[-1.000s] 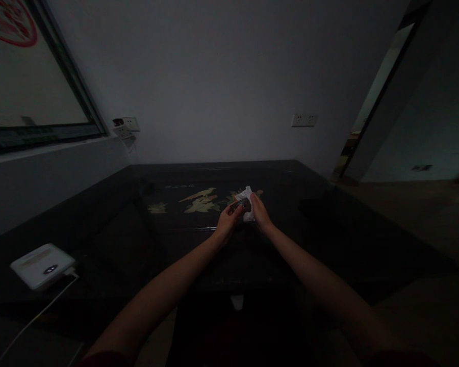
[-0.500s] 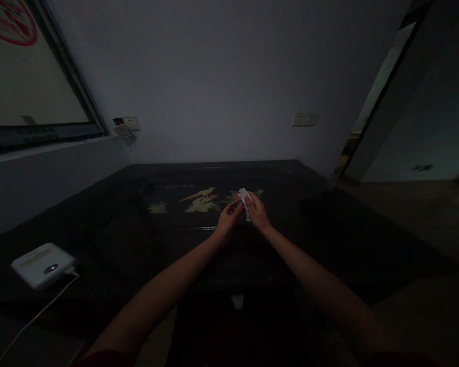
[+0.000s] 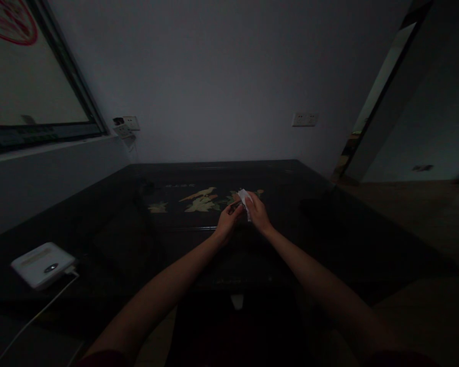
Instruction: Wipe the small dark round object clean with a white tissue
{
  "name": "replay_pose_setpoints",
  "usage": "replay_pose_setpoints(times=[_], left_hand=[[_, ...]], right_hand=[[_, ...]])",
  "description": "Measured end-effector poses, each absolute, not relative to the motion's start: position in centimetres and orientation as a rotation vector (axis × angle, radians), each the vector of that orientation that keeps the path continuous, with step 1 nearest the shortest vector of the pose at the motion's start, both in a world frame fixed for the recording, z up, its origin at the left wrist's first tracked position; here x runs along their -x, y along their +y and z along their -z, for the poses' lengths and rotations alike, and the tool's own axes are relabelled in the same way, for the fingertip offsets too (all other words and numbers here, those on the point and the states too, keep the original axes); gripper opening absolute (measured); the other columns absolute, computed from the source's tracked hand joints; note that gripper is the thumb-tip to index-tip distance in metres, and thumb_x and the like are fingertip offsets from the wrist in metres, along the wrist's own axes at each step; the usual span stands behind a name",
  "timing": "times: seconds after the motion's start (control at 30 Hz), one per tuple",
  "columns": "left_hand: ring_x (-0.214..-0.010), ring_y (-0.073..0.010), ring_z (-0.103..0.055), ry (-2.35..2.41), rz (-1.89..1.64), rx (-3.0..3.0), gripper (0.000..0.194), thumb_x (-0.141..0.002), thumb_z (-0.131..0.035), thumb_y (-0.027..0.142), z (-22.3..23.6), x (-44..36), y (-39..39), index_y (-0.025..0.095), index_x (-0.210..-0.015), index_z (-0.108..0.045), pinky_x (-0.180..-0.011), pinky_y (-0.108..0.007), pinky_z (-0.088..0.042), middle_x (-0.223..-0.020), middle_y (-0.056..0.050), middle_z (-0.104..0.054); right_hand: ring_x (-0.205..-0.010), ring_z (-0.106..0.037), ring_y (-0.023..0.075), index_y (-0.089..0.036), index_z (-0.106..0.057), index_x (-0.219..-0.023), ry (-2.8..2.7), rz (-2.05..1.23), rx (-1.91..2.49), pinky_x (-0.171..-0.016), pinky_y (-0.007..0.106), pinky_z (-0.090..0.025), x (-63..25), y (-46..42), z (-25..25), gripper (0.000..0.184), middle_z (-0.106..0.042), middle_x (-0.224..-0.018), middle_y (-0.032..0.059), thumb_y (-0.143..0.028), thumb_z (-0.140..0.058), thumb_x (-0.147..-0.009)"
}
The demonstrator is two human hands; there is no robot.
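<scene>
My right hand [image 3: 257, 211] is closed round a crumpled white tissue [image 3: 245, 195], which sticks out past the thumb and hangs below the fingers. Close against it, my left hand [image 3: 227, 220] pinches a small, dark, thin-edged object [image 3: 235, 204] that touches the tissue. Dim light and the fingers hide most of that object, so its kind is unclear. Both hands are over the middle of a dark glossy table [image 3: 191, 244], near an inlaid picture of a bird and flowers [image 3: 201, 200].
A white box-shaped device [image 3: 42, 265] with a white cable [image 3: 38, 313] sits on the table's left side. Wall sockets [image 3: 304, 120] are behind the table. A window [image 3: 34, 76] is at the left, and a doorway [image 3: 382, 81] at the right.
The tissue's upper edge has shifted slightly and looks flatter, and its lower end hangs differently under my right hand. Both hands stay in nearly the same place.
</scene>
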State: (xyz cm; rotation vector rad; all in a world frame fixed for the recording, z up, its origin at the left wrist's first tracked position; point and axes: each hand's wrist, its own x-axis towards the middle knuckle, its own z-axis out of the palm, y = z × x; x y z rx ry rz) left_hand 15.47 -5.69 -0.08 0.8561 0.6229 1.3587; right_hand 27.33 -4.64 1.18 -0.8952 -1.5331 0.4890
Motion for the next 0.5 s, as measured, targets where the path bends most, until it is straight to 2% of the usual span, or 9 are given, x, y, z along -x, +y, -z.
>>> replay_pose_setpoints(times=[0.13,0.23,0.37,0.5], left_hand=[[-0.100,-0.0193,-0.065,0.605,-1.360,-0.844,0.042,-0.061,-0.083,0.033,-0.2,-15.6,-6.0,0.013,-0.095,-0.068,-0.101,-0.035,-0.043,-0.102,-0.008,-0.071],[-0.099,-0.0185,-0.065,0.587,-1.365,-0.846,0.041,-0.061,-0.083,0.033,-0.3,-15.6,-6.1,0.014,-0.094,-0.068,-0.101,-0.034,-0.043,-0.103,-0.008,-0.071],[-0.096,-0.0185,-0.066,0.614,-1.358,-0.831,0.038,-0.063,-0.082,0.029,-0.1,-15.5,-5.9,0.013,-0.094,-0.068,-0.101,-0.036,-0.044,-0.101,-0.008,-0.071],[-0.093,-0.0172,-0.067,0.649,-1.355,-0.825,0.033,-0.067,-0.080,0.028,-0.1,-15.5,-5.8,0.013,-0.094,-0.068,-0.101,-0.037,-0.044,-0.100,-0.009,-0.071]], right_hand=[[-0.121,-0.053,0.0238,-0.021,-0.058,-0.121,-1.715,-0.287,0.856,-0.106,0.040,-0.036,-27.3,-5.8,-2.1,0.042,-0.060,-0.126,0.0114,-0.048,-0.039,-0.094],[-0.121,-0.052,0.0240,-0.021,-0.058,-0.121,-1.720,-0.282,0.854,-0.106,0.041,-0.035,-27.3,-5.8,-2.2,0.043,-0.060,-0.126,0.0116,-0.047,-0.037,-0.095],[-0.108,-0.059,0.0254,-0.020,-0.061,-0.113,-1.555,-0.486,0.893,-0.098,0.040,-0.042,-27.4,-4.5,-1.2,0.049,-0.065,-0.113,0.0103,-0.057,-0.039,-0.090],[-0.097,-0.062,0.0237,-0.020,-0.065,-0.097,-1.339,-0.764,0.910,-0.091,0.037,-0.046,-27.6,-2.8,-0.1,0.054,-0.068,-0.098,0.0069,-0.069,-0.047,-0.080]])
